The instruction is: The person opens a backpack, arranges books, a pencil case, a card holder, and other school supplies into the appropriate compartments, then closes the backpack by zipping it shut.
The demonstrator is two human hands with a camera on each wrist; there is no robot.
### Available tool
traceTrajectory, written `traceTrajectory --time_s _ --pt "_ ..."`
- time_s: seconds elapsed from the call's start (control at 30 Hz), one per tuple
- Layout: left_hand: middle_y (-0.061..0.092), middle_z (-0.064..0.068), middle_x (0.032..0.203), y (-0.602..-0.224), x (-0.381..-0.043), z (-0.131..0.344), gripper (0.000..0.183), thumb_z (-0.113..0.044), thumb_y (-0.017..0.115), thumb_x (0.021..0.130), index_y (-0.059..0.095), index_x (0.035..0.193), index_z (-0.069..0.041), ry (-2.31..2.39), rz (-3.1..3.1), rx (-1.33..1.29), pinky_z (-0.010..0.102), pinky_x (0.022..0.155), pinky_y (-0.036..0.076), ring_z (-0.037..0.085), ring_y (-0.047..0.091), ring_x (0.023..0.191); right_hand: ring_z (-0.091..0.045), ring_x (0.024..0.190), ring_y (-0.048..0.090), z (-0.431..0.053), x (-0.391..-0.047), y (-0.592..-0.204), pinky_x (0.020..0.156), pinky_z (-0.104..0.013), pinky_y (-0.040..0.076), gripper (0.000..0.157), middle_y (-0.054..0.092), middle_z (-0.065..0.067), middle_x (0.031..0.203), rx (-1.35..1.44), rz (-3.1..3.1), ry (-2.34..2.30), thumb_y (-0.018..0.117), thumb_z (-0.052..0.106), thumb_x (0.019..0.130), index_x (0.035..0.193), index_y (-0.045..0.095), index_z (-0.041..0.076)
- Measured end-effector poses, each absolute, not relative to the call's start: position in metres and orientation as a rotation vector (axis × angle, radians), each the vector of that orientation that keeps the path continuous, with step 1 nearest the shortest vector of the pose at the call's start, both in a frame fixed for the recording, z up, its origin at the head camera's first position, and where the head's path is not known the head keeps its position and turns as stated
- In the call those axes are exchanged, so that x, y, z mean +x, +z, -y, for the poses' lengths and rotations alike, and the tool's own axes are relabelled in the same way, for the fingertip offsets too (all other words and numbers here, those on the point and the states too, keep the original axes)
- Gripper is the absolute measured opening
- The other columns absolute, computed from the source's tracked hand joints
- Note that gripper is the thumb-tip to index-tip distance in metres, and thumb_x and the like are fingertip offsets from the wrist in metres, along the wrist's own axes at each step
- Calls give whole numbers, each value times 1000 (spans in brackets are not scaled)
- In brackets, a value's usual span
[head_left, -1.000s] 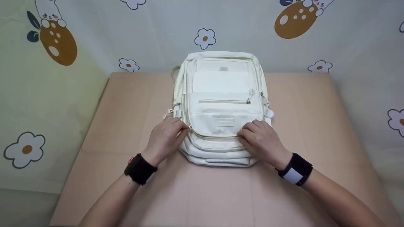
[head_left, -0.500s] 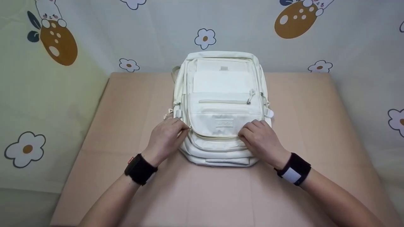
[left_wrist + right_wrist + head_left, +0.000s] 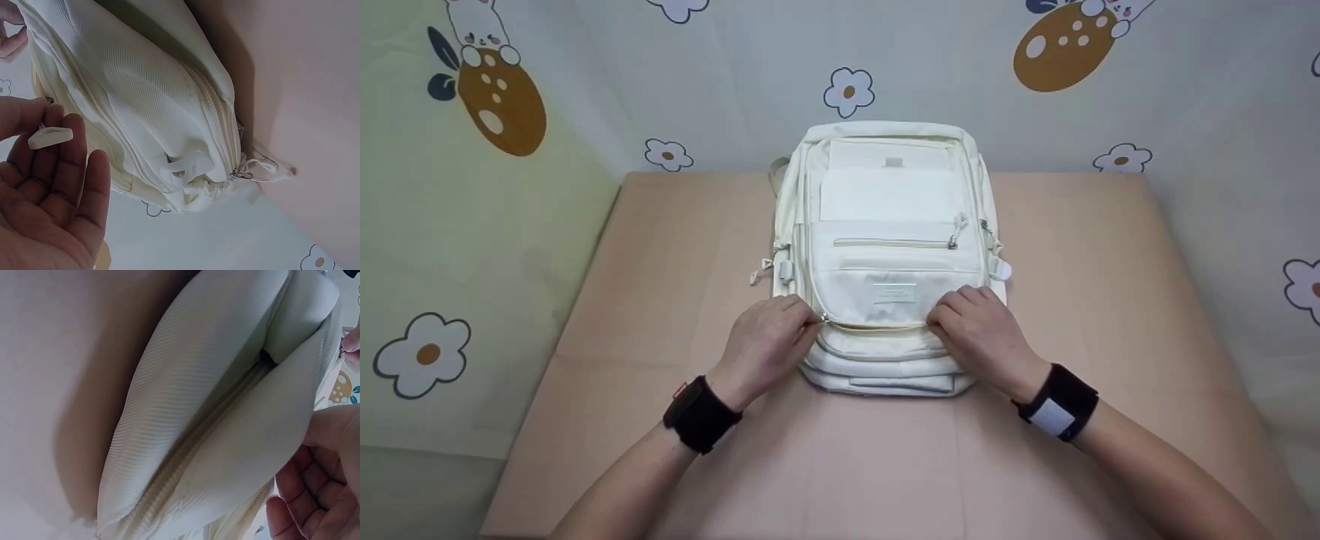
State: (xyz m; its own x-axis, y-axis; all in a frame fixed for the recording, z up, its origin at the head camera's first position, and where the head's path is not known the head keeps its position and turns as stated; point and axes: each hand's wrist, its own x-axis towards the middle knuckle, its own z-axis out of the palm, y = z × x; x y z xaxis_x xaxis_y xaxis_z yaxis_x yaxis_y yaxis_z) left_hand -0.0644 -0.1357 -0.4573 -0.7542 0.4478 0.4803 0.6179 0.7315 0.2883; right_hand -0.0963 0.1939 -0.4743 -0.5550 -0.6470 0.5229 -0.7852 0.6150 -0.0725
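Observation:
A cream backpack (image 3: 896,195) lies on the table with its front pockets facing up. My left hand (image 3: 769,341) pinches the zipper pull at the lower left corner of the curved front pocket. In the left wrist view, the pull's pale tab (image 3: 50,138) hangs over the curled fingers, its metal slider (image 3: 49,100) just past the thumb tip. At the right of the same pocket's lower edge, my right hand (image 3: 986,337) grips the fabric between thumb and fingers. Between the hands the zipper seam (image 3: 877,328) gapes slightly. The right fingertips are partly hidden behind the cloth.
A brown table surface (image 3: 675,247) lies under the bag. Behind and beside it hangs a pale cloth (image 3: 750,82) printed with flowers and rabbits. Cord pulls (image 3: 761,271) stick out at the bag's left side, and a small zippered slot (image 3: 892,242) crosses its front.
Over the last half second my left hand has slid down and rightward round the pocket's corner, carrying the zipper pull along. My right hand has stayed nearly still.

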Motion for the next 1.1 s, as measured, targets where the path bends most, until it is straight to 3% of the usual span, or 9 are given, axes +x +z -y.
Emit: traceTrajectory --time_s 0.5,0.8,1.1 --pt "67 -4 83 -459 -64 136 12 -11 80 88 69 90 -14 -637 2571 -811 32 62 50 14 61 72 -26 85 58 -202 -94 -471 72 -40 45 6 65 -3 89 1136 2402 449 74 6 89 91 71 11" --pt "69 -3 86 -458 -64 136 4 -16 71 96 71 92 -13 -633 2621 -791 34 64 50 15 64 77 -29 89 58 -222 -99 -468 73 -43 44 2 63 -5 92 1127 2384 422 71 12 91 92 70 11" --pt "68 -5 83 -460 -63 136 11 -12 80 88 69 90 -15 -657 2575 -772 34 62 49 14 63 73 -30 92 59 -232 -102 -469 76 -46 45 7 65 -7 95 1106 2403 390 64 13 94 92 70 10"
